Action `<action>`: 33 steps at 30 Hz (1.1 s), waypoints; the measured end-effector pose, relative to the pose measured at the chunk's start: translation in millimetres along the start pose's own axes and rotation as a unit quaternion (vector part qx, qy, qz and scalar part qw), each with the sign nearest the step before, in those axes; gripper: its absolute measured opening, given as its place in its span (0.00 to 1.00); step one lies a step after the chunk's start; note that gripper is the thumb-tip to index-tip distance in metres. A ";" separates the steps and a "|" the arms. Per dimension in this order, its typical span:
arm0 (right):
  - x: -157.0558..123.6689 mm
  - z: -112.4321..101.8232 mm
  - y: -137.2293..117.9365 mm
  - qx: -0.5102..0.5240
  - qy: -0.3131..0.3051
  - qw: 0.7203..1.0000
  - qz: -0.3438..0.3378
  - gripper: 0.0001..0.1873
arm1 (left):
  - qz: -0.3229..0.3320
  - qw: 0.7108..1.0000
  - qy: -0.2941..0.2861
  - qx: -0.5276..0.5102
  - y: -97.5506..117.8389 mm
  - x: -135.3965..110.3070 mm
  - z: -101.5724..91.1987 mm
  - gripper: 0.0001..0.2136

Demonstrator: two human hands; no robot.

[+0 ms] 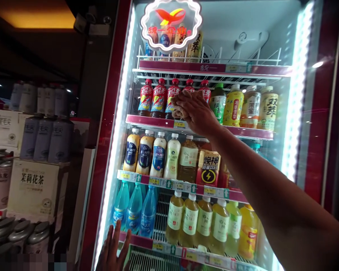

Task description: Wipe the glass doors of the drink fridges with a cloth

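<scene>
My right hand (197, 116) is closed on a crumpled brown cloth (179, 110) and presses it flat against the glass door of a lit drinks fridge (199, 131). Behind the glass, the hand and cloth cover part of a row of red-capped tea bottles (146, 98). Low down at the left, my left hand (114, 248) is raised with its fingers spread and holds nothing. It is nearest to the blue bottles (148, 212) on a lower shelf; whether it touches the glass I cannot tell.
A glowing logo sign (171, 25) is at the top of the door. Further shelves hold pale green-labelled bottles (190, 220) and energy drink packs (209, 165). To the left, grey tins (60, 137) and a tea box (32, 186) are stacked beside the red fridge frame (101, 146).
</scene>
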State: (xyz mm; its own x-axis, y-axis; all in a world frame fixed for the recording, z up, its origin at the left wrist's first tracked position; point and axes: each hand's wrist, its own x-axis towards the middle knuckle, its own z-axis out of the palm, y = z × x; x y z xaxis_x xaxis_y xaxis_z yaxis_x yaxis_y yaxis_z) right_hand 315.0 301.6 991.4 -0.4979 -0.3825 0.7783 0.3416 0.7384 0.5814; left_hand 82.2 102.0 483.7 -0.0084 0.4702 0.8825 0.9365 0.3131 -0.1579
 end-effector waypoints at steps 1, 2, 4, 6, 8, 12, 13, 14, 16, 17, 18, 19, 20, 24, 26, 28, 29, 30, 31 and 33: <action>-3.4 -1.4 0.0 0.001 -0.002 1.000 -0.002 0.25 | 0.004 1.000 -0.005 0.005 -1.5 -2.4 1.4 0.43; -7.1 -2.7 -0.5 0.003 -0.007 1.000 -0.008 0.25 | 0.005 1.000 -0.010 0.009 -2.1 -4.1 2.5 0.43; -14.7 -6.2 -0.8 0.006 -0.023 0.999 -0.024 0.25 | 0.000 1.000 -0.016 0.012 -1.0 -5.5 3.2 0.41; -21.5 -11.0 3.3 0.006 -0.031 0.999 -0.026 0.25 | -0.017 1.000 -0.015 0.005 2.2 -4.5 2.4 0.40; -27.7 -15.8 10.9 0.002 -0.023 1.000 -0.009 0.25 | -0.031 0.999 -0.005 -0.010 5.8 -2.7 1.6 0.39; -41.2 -19.5 20.9 -0.002 -0.003 1.000 0.021 0.26 | -0.060 0.998 -0.010 -0.031 11.6 -1.3 2.1 0.40; -44.7 -19.8 21.2 -0.001 -0.005 1.000 0.020 0.26 | -0.064 0.997 -0.016 -0.031 13.2 -1.2 2.0 0.40; -48.1 -20.4 21.4 0.000 -0.010 1.000 0.016 0.26 | -0.067 0.997 -0.021 -0.030 15.0 -0.8 1.5 0.41; -53.3 -23.5 24.0 0.000 -0.021 1.000 0.007 0.27 | -0.071 0.997 -0.026 -0.025 19.1 1.2 -0.6 0.43; -55.1 -25.9 27.2 -0.003 -0.022 1.000 0.008 0.27 | -0.070 0.997 -0.026 -0.021 21.2 3.0 -2.0 0.43; -56.5 -28.8 31.5 -0.007 -0.019 1.000 0.014 0.28 | -0.067 0.997 -0.023 -0.016 23.1 5.0 -3.3 0.43; -57.7 -31.7 36.5 -0.012 -0.012 1.000 0.025 0.28 | -0.062 0.998 -0.018 -0.009 24.6 7.1 -4.2 0.43; -59.1 -34.3 41.4 -0.018 -0.002 0.999 0.038 0.28 | -0.051 0.999 -0.011 -0.002 25.6 9.2 -4.5 0.43; -69.6 -39.2 49.4 -0.031 0.020 0.998 0.057 0.27 | 0.000 1.000 0.022 0.014 26.1 14.7 -0.6 0.42; -78.2 -40.0 47.2 -0.030 0.008 0.999 0.044 0.26 | 0.008 1.000 0.025 0.013 26.2 15.8 1.4 0.43; -86.7 -42.6 47.5 -0.028 -0.006 0.999 0.035 0.26 | 0.003 1.000 0.023 0.008 27.6 16.8 1.2 0.44; -90.3 -44.7 49.7 -0.028 -0.007 0.999 0.036 0.26 | -0.001 1.000 0.024 0.006 28.7 17.4 0.2 0.44; -93.4 -47.1 53.2 -0.030 -0.004 0.999 0.042 0.26 | -0.005 1.000 0.023 0.006 30.2 18.2 -1.3 0.44; -96.1 -49.7 57.6 -0.033 0.003 0.998 0.052 0.26 | -0.011 1.000 0.021 0.006 31.7 19.0 -3.2 0.44; -100.6 -54.3 66.0 -0.043 0.021 0.996 0.076 0.26 | -0.018 1.000 0.014 0.009 34.8 20.5 -7.1 0.44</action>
State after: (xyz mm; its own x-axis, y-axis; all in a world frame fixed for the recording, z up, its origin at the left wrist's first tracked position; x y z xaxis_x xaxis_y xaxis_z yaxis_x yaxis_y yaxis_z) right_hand 430.9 358.7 964.3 -0.4013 -0.2942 0.8674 0.4786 0.7401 0.4724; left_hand 117.1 116.7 499.5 -0.0318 0.4348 0.9000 0.9290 0.3450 -0.1338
